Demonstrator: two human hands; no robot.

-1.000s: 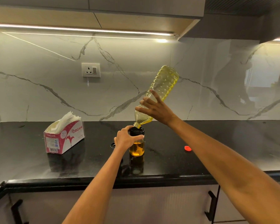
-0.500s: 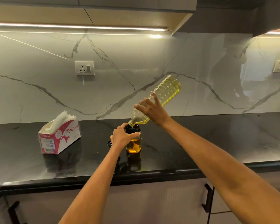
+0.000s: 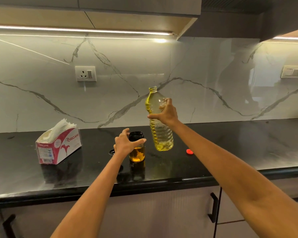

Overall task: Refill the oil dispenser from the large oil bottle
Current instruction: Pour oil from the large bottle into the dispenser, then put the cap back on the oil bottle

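Note:
The large clear oil bottle with yellow oil is upright and uncapped, held just above the black counter by my right hand gripping its upper body. To its left stands the small glass oil dispenser with a black open neck and amber oil in its lower part. My left hand wraps around the dispenser's neck from the left. The bottle's red cap lies on the counter to the right. A small black lid lies left of the dispenser, partly hidden by my left wrist.
A red and white tissue box sits on the black counter at the left. A marble backsplash with a wall socket runs behind. Cabinet doors with black handles are below the counter edge.
My right hand has swung the large bottle from tilted, mouth down over the dispenser, to upright at the dispenser's right. My left hand stays on the dispenser.

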